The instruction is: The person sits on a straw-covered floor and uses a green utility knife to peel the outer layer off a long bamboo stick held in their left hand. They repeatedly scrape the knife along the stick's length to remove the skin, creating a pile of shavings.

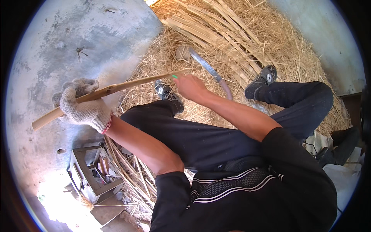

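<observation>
My left hand (87, 106), in a grey-white knitted glove, is wrapped round a long bamboo strip (112, 89). The strip slants from the lower left up to the right, and its thin far end reaches my bare right hand (189, 87). That hand is closed, and a small bright green tip (174, 76) sticks out of it beside the strip. What the rest of the green-tipped thing looks like stays hidden in the fist. Just beyond the right hand, a large knife (205, 63) with a long broad blade and a brownish handle lies on the shavings.
Loose straw-coloured shavings (293, 54) cover the floor around my feet. A pile of split bamboo strips (222, 33) lies ahead, near a block (182, 52). Grey walls (46, 77) stand at both sides. At lower left are a wooden frame (83, 168) and more thin strips (127, 166).
</observation>
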A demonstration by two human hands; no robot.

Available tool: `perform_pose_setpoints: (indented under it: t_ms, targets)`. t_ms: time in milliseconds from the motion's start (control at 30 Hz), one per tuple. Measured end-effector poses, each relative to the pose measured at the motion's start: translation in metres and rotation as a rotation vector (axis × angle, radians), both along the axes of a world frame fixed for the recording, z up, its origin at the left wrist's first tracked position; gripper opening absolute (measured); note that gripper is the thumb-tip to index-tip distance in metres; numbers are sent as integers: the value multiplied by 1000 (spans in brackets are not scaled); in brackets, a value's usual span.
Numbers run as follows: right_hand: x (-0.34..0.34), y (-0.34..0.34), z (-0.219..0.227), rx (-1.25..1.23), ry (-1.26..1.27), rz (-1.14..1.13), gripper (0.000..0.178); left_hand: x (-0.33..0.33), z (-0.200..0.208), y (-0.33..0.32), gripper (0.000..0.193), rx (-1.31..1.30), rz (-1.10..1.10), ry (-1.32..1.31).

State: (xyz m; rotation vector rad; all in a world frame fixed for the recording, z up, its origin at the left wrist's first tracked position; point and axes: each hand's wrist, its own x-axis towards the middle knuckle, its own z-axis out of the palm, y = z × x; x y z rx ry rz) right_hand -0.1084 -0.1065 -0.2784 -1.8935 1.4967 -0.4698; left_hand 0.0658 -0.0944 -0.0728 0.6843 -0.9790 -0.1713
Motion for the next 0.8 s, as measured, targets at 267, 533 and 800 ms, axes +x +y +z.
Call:
perform_pose_setpoints:
  t_ms: [267,533,800]
  targets:
    - [-6,-12,-74,-105,199,-97,37,2,0,-2,12,20,24,87]
    - [0,-13,-64,99,20,-108,40,4,-2,-8,10,25,30,150]
    - [-2,-35,-110,-84,109,-135,40,-2,-5,-9,14,58,164,-6]
